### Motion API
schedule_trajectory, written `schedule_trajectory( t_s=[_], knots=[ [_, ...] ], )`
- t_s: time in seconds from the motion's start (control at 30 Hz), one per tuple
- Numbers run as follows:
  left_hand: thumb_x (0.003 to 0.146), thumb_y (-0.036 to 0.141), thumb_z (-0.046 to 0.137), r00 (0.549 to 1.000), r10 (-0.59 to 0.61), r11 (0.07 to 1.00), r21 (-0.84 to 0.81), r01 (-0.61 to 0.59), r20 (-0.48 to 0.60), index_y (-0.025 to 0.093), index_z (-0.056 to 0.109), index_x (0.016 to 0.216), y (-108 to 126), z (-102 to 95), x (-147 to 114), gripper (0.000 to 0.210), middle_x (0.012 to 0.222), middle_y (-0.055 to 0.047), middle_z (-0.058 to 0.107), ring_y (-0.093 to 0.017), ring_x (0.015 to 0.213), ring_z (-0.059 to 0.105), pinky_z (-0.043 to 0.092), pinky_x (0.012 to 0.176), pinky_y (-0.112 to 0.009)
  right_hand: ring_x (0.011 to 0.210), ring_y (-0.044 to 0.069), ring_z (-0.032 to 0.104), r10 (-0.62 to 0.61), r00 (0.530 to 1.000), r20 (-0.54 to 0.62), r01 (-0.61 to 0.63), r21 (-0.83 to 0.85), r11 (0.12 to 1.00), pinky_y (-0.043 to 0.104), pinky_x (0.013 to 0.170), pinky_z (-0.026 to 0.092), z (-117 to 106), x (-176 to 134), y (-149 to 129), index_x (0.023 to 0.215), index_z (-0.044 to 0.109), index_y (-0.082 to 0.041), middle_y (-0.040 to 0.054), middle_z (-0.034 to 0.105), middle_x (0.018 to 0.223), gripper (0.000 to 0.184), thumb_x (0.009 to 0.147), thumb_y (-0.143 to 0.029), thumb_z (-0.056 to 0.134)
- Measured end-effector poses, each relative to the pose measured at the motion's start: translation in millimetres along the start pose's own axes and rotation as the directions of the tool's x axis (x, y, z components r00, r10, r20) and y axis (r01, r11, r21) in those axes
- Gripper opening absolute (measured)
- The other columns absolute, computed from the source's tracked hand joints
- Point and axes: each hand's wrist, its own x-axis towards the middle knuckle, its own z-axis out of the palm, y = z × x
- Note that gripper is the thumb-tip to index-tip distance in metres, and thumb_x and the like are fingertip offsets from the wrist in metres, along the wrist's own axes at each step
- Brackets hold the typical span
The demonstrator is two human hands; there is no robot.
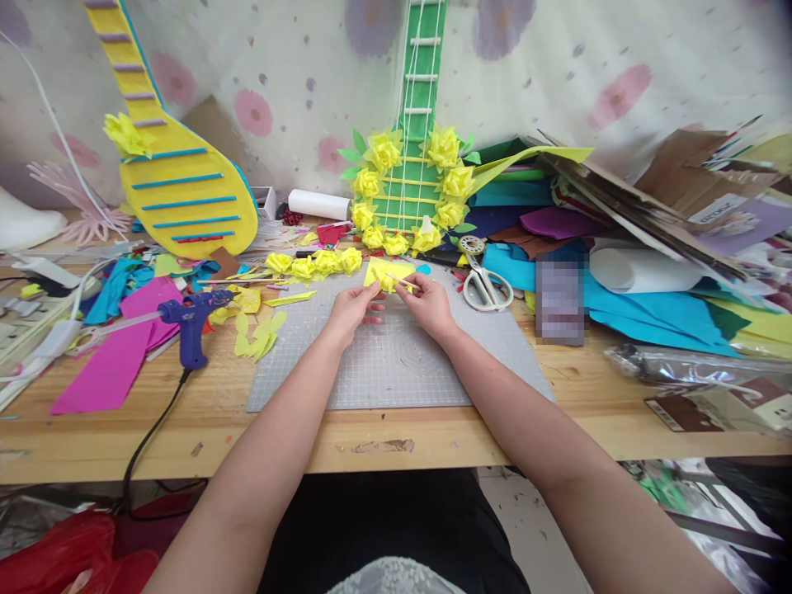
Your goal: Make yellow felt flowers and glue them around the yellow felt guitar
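My left hand (354, 313) pinches a small yellow paper piece (387, 283) above the grey cutting mat (402, 371). Its other fingers are partly curled. My right hand (428, 305) is closed on a thin pale stick, whose tip reaches the paper piece. Just behind both hands lies a flat yellow paper sheet (405, 269). A row of yellow paper flowers (325, 264) rests at the mat's back left. Loose yellow paper petals (260, 334) are scattered to the left of my left hand. Scissors with white handles (488, 289) lie right of my right hand.
A blue glue gun (189, 322) stands on the left, its cord hanging over the table edge. At the back are a green paper guitar (405, 194) with yellow flowers and a yellow one (186, 177). Stacked paper and cardboard (681, 181) crowd the right.
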Motion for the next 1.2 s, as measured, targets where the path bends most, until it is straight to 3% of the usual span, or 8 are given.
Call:
schedule_trajectory(
  t_s=[0.33, 0.57, 0.9, 1.2],
  knots=[
    [0.069, 0.036, 0.067, 1.0, 0.016, 0.999, 0.042, -0.015, -0.025, 0.012, 0.065, 0.075, -2.7, -1.1, 2.5, 0.025, 0.085, -0.009, 0.066, -0.008, 0.056, 0.056, 0.046, 0.043, -0.017, 0.056, 0.011, 0.042, -0.008, 1.0, -0.01, 0.007, -0.015, 1.0, 0.026, 0.057, 0.035, 0.0, 0.8, 1.8, 0.072, 0.054, -0.019, -0.0009, 0.055, 0.067, 0.023, 0.07, -0.042, 0.055],
    [0.063, 0.039, 0.07, 0.994, 0.094, 0.994, 0.06, -0.091, -0.052, 0.012, 0.066, 0.076, -5.4, -3.2, 5.1, 0.031, 0.08, -0.007, 0.066, -0.008, 0.055, 0.054, 0.045, 0.041, -0.019, 0.052, 0.009, 0.038, -0.006, 1.0, -0.003, 0.006, -0.033, 0.999, 0.024, 0.054, 0.032, 0.3, 0.5, 4.0, 0.071, 0.055, -0.019, -0.0028, 0.051, 0.062, 0.022, 0.071, -0.041, 0.055],
    [0.059, 0.038, 0.074, 0.999, 0.004, 1.0, 0.007, -0.003, -0.05, 0.013, 0.061, 0.067, 1.9, -5.2, 1.8, 0.029, 0.068, 0.0, 0.055, -0.004, 0.046, 0.043, 0.044, 0.04, -0.019, 0.051, 0.009, 0.037, -0.009, 1.0, -0.003, 0.009, -0.019, 1.0, 0.024, 0.053, 0.03, -0.1, 0.7, 2.5, 0.072, 0.054, -0.019, -0.0026, 0.051, 0.062, 0.021, 0.071, -0.04, 0.055],
    [0.057, 0.022, 0.076, 0.997, -0.073, 0.997, -0.029, 0.073, 0.017, 0.012, 0.064, 0.071, 3.2, -11.6, 3.6, 0.021, 0.064, 0.002, 0.055, -0.003, 0.045, 0.044, 0.042, 0.04, -0.017, 0.05, 0.008, 0.035, -0.018, 1.0, -0.01, 0.017, -0.03, 0.999, 0.024, 0.052, 0.029, -0.5, -0.2, 3.1, 0.073, 0.055, -0.019, -0.0037, 0.048, 0.06, 0.02, 0.072, -0.039, 0.055]
  ],
)
